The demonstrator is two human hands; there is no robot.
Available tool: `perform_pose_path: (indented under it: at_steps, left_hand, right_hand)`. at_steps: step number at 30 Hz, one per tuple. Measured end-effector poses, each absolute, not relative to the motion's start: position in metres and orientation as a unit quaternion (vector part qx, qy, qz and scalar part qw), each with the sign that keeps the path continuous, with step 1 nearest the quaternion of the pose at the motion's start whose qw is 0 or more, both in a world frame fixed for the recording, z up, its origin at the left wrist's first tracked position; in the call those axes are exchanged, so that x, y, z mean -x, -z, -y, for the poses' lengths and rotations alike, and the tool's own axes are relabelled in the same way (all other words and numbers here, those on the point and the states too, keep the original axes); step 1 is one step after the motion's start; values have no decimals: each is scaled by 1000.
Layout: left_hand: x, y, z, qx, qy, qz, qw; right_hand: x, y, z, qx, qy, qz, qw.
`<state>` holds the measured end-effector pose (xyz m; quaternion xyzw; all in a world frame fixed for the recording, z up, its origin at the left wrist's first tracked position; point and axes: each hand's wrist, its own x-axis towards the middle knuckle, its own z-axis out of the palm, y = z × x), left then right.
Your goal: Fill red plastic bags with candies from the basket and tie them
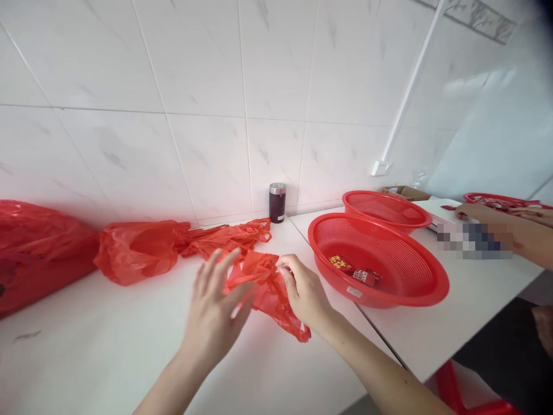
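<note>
Right hand (305, 288) pinching edge of red bag (270, 288) above tabletop (108, 346), left of near basket (375, 259). Left hand (216, 311) open, fingers spread, beside bag. Small packets (365, 277) in near basket.

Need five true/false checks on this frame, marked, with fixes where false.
1. The right hand pinches a red plastic bag. True.
2. The left hand grips the tumbler. False: it is open, fingers spread, away from the tumbler.
3. The nearer red basket holds small packets. True.
4. The tumbler lies on its side. False: it stands upright near the tiled wall.
5. Another person's arm reaches in from the right edge. True.
</note>
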<state>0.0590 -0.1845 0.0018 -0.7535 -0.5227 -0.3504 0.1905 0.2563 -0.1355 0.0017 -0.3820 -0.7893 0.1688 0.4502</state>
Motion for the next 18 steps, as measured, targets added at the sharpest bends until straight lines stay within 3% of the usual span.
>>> perform_pose_path:
  at_steps: [3, 5, 8, 11, 14, 18]
  left_hand:
    - [-62, 22, 153, 782, 176, 570, 183]
    - [-45, 34, 135, 748, 120, 626, 185]
    - [-12, 35, 123, 702, 108, 678, 190]
    - [6, 22, 130, 706, 89, 683, 164]
    - [8, 6, 145, 742, 67, 659, 104]
    - [11, -14, 173, 786, 102, 610, -17]
  right_hand:
    - [-260, -7, 143, 346, -207, 805, 435]
    - [-270, -8, 148, 331, -228, 836, 373]
    - [-289, -4, 152, 387, -202, 871, 224]
    - [-305, -2, 147, 497, -104, 854, 116]
    - [-313, -6, 138, 531, -29, 843, 79]
    - [-315, -23, 134, 519, -37, 850, 77]
